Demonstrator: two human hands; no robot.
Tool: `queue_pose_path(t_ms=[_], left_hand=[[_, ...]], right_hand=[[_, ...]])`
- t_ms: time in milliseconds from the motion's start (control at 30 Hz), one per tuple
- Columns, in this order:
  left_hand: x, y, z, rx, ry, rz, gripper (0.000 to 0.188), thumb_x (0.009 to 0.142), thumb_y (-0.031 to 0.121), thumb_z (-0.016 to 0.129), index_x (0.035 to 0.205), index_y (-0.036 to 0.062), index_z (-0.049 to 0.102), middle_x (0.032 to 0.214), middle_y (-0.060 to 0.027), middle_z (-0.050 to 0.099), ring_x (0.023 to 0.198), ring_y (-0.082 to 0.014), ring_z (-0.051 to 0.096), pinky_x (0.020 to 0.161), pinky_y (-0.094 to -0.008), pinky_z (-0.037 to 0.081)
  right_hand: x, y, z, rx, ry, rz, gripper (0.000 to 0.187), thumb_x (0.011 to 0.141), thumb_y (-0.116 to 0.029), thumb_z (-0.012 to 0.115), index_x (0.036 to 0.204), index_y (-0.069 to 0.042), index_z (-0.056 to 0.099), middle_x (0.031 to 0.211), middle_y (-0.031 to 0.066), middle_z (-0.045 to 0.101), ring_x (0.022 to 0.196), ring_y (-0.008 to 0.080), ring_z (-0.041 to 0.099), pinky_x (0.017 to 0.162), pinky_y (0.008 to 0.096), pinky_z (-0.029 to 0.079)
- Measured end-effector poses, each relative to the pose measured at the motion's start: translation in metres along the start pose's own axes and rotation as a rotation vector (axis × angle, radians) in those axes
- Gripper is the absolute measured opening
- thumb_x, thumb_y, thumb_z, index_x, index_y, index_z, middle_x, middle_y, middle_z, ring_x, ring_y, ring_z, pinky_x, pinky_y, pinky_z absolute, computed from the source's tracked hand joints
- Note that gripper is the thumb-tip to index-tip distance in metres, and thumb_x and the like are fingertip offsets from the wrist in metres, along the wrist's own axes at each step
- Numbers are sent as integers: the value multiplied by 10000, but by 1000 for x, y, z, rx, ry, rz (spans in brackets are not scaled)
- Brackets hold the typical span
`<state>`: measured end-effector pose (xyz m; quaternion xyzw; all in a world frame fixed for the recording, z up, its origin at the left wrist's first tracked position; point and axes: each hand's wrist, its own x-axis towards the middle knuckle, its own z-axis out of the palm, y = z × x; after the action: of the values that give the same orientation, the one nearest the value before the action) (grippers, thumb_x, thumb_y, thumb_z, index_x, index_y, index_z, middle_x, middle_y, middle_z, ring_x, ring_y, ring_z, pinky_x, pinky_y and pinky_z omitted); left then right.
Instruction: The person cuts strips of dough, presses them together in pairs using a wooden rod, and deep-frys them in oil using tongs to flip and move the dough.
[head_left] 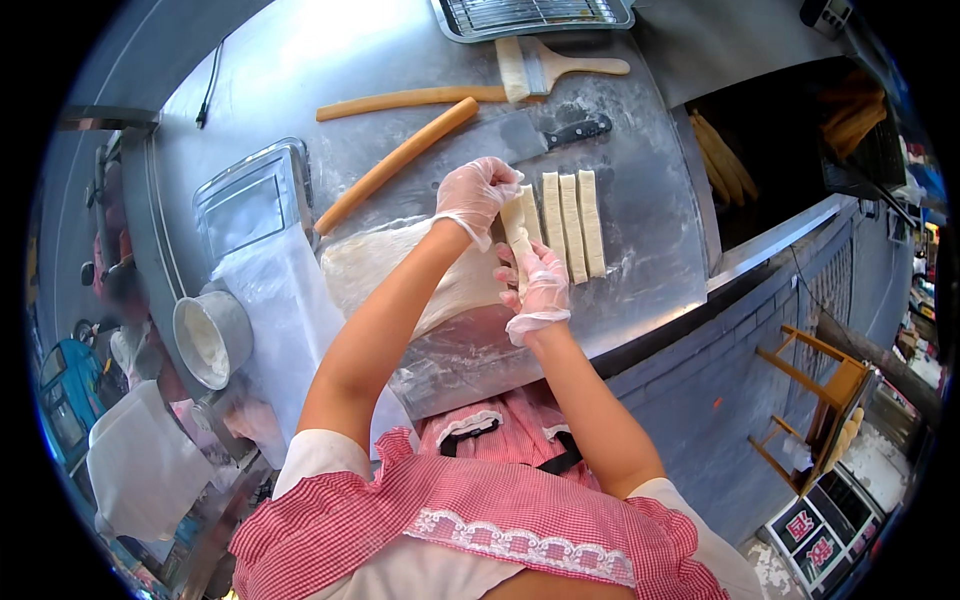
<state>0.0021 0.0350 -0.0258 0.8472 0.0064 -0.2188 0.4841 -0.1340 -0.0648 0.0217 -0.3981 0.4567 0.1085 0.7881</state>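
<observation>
Both of my hands wear clear plastic gloves and grip one pale dough strip (pixel 514 222) over the metal table. Closed around its far end is my left hand (pixel 478 197). My right hand (pixel 538 284) holds the near end, fingers curled about it. Just to the right, several cut dough strips (pixel 570 228) lie side by side, nearly parallel. A flattened sheet of dough (pixel 385 272) spreads to the left, partly hidden beneath my left forearm. Beyond my left hand lies a broad-bladed knife (pixel 520 137) with a black handle.
Two wooden rolling pins (pixel 395 167) and a wide brush (pixel 540 68) lie farther back. A wire-racked tray (pixel 535 15) sits at the far edge. On the left are a lidded clear container (pixel 255 200), a white cloth (pixel 280 290) and a metal pot of flour (pixel 212 340). Flour dusts the metal table (pixel 640 240).
</observation>
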Motion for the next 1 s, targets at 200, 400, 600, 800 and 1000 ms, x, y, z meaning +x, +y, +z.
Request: queue_pose_path(t_ms=[200,400,600,800,1000], left_hand=[[0,-8,7,175,116,276,212,865,192,831,1075,168,806,1061,-112,746,936,-294,723,837,-399,572],[-15,33,-7,451,192,440,225,853,248,835,1073,200,827,1148,-85,722,1109,-320,670,944,-434,539],[0,46,18,880,-23,351,154,847,259,793,970,172,820,1136,-88,709,1157,-294,636,932,-453,507],[-96,62,21,504,-33,382,203,789,275,865,744,121,740,1099,-94,736,1035,-301,647,957,-429,488],[-196,16,48,-375,-154,-39,293,980,175,726,1229,71,613,1059,-69,700,980,-204,683,851,-341,562]], right_hand=[[-13,8,-20,-104,22,8,508,1071,-248,606,1467,-35,370,1192,187,710,890,261,771,499,308,606],[-13,39,-57,-179,85,18,442,1057,-194,608,1361,-5,348,1081,229,702,714,303,773,395,346,591],[-27,45,-77,-256,171,-98,348,1062,-225,634,1269,-64,405,838,143,678,441,149,555,334,259,367],[-47,30,-88,219,24,48,468,1088,-477,573,1356,-96,532,1026,115,711,700,145,665,434,256,477],[-62,25,-128,549,-513,156,776,1060,-636,510,1600,-83,432,1375,110,667,1083,196,687,560,285,581]])
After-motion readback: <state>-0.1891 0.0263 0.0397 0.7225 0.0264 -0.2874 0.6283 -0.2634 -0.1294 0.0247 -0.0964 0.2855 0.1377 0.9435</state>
